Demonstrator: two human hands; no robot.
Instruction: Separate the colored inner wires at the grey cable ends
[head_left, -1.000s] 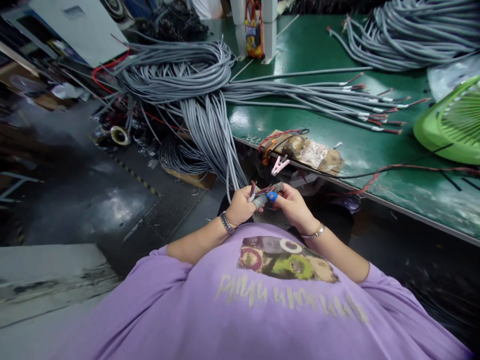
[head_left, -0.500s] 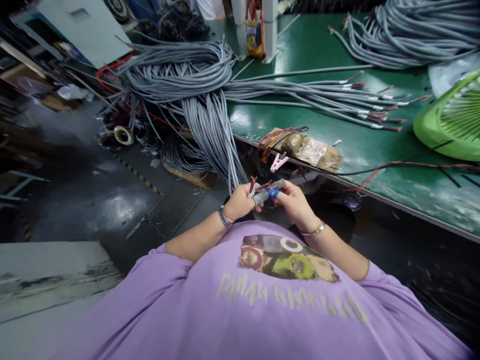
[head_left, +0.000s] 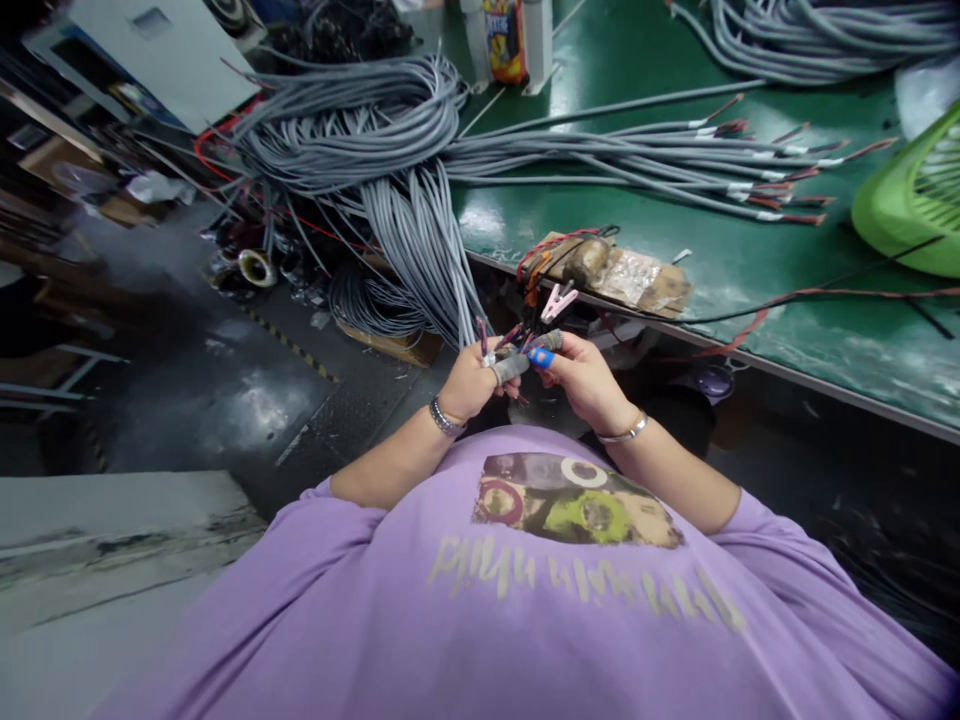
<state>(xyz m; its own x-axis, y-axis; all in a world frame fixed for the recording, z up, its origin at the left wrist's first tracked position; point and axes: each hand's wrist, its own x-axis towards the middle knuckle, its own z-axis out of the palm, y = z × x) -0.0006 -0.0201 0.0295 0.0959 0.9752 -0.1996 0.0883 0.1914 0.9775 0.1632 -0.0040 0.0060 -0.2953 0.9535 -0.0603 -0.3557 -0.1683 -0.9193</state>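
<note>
Our left hand (head_left: 466,385) was closed in a narrow grip on a cluster of thin, dark-red insulated wires (head_left: 510,336), its thumb (head_left: 511,369) covered by a grey wrapping. Our right hand (head_left: 594,385) met it from the other side, thumb (head_left: 541,357) wrapped in bright blue and drawn in close to the index finger at the same wires; we could not tell how firmly it pinched them. The wires lay between our two sets of fingertips, short ends poking up beyond the left hand.

Just past our right fingertips we had a pale pink plastic clip (head_left: 559,303), and beyond it a brown, flat, elongated block partly covered in shiny clear film (head_left: 634,278), at the edge of the glossy green tabletop (head_left: 510,225). A thick sheaf of smooth grey round cables (head_left: 420,235) hung down beyond our left hand. Farther beyond our right hand, grey cable ends with white bands and bared reddish wires (head_left: 757,180) fanned out across the tabletop.
</note>
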